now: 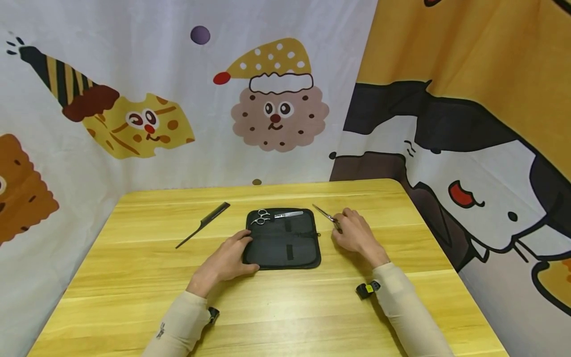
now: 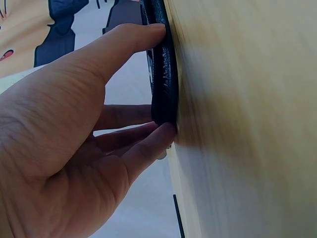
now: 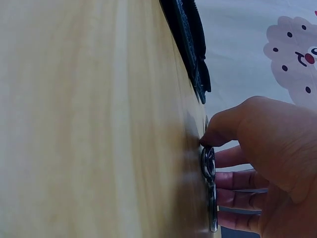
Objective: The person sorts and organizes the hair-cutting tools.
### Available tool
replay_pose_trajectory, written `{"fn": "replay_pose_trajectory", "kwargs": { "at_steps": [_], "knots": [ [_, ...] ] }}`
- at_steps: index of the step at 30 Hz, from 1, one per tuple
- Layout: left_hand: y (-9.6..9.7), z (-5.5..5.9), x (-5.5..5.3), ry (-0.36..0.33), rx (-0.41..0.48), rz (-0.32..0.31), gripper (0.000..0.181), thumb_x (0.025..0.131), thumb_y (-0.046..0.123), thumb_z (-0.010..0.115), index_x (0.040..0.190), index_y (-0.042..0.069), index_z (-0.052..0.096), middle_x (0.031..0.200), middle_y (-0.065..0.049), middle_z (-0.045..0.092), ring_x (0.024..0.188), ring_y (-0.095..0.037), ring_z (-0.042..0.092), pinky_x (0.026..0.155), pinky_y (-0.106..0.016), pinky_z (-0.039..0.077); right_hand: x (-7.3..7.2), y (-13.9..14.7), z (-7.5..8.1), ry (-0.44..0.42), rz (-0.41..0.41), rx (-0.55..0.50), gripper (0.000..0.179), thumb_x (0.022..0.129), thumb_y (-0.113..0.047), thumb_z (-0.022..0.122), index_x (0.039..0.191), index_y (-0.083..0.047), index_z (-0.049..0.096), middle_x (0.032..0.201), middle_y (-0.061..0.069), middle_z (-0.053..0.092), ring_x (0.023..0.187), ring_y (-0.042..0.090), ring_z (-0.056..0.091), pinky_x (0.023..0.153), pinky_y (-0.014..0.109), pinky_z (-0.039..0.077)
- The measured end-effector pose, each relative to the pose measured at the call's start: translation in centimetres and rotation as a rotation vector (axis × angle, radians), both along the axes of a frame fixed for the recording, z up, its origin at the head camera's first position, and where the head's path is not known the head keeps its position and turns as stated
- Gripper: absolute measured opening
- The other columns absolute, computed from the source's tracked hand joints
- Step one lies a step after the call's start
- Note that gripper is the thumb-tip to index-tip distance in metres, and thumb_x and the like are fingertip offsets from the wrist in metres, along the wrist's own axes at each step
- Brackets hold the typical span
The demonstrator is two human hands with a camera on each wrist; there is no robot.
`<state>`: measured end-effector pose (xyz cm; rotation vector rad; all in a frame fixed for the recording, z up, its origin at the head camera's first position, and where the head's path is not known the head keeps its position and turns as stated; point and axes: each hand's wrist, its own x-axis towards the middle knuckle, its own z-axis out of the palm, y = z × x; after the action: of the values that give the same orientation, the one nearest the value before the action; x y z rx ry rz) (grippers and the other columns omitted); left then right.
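Observation:
A black zip case [image 1: 267, 253] lies unfolded on the table, with a pair of silver scissors [image 1: 288, 214] along its far side. The left hand [image 1: 225, 260] is at the case's left side, thumb along the near edge and fingertips against the left edge. In the left wrist view, the thumb and fingers touch the case's black rim [image 2: 166, 82]. Right of the case, the right hand [image 1: 354, 233] pinches the handles of a second pair of scissors [image 1: 324, 213], whose blades point away to the left. The right wrist view shows their finger loops [image 3: 208, 163] between thumb and fingers, right at the tabletop.
A black rat-tail comb [image 1: 213, 214] lies slantwise left of the case on the wooden table [image 1: 285, 312]. Curtains with cartoon prints [image 1: 214, 163] hang behind the table and along its right side. A small dark device is strapped at each wrist.

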<state>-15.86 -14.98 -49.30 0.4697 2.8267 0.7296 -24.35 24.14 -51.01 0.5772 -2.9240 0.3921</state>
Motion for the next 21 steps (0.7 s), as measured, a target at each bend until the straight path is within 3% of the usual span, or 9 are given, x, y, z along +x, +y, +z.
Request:
{"fn": "replay_pose_trajectory", "kwargs": {
  "at_steps": [21],
  "knots": [
    [-0.09,-0.15,-0.03,0.006,0.001,-0.003,0.086,0.092,0.035,0.094,0.156,-0.011,0.059,0.175,-0.028,0.046,0.157,-0.050,0.055,0.129,-0.059,0.050,-0.09,0.15,0.48,-0.090,-0.074,-0.029,0.019,0.085,-0.005,0.079,0.102,0.001,0.078,0.098,0.015,0.072,0.090,0.032,0.069,0.079,0.053,0.062]
  ]
}}
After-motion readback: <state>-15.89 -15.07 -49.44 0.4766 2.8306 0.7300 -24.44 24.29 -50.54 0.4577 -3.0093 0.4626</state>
